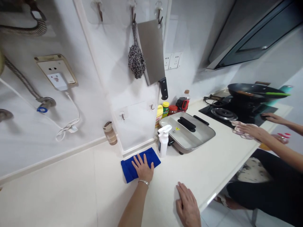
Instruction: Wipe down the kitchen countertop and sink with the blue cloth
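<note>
My left hand [144, 170] lies flat with spread fingers on a folded blue cloth [129, 168], pressing it to the white countertop [71, 189]. A bracelet circles that wrist. My right hand [188, 203] rests on the counter near its front edge, fingers stretched out and close together, with nothing seen in it. Just right of the cloth stands a white spray bottle [163, 142], upright. Behind and right of the bottle is a rectangular electric pan [189, 145] with a clear lid [201, 134] and black handle.
At right, a person's hand [252, 130] presses a patterned cloth [241, 130] beside the black stove [253, 116], which bears a wok [251, 91]. A cleaver [152, 53] and steel scrubber [136, 61] hang on the wall. A brownish bottle [110, 134] stands at the wall; condiment jars [165, 108] stand behind the pan.
</note>
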### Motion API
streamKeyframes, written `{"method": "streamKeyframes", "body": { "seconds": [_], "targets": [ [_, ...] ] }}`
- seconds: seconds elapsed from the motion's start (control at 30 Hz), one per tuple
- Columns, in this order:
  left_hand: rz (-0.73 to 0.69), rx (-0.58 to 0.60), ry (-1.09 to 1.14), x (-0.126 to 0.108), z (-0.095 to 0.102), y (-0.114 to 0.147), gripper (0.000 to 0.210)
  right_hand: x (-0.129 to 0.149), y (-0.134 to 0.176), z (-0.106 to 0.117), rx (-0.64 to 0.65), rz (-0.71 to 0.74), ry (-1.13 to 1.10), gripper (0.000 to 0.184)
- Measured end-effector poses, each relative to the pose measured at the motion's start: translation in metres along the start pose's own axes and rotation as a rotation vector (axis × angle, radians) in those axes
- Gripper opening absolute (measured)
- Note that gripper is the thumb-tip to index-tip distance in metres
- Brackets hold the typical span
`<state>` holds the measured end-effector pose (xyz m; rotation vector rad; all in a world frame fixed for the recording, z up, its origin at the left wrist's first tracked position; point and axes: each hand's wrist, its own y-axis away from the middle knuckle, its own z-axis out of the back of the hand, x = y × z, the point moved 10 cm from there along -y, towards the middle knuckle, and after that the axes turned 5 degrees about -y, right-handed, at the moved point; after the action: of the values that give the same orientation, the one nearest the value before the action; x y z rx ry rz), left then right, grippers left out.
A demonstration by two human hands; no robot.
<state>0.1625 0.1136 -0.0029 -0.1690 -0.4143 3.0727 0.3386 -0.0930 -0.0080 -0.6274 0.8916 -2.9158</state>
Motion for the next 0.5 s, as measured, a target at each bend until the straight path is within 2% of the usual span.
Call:
{"method": "streamKeyframes", "body": {
  "seconds": [0.27,0.5],
  "targets": [
    [0.029,0.025,0.024,-0.009,-0.013,-0.023,0.074,-0.003,0.001,-0.002,0.003,-0.005,0.002,0.057],
    [0.034,0.038,0.074,-0.013,-0.015,-0.028,0.074,-0.005,0.002,-0.004,0.013,-0.015,-0.004,0.059]
  ]
}}
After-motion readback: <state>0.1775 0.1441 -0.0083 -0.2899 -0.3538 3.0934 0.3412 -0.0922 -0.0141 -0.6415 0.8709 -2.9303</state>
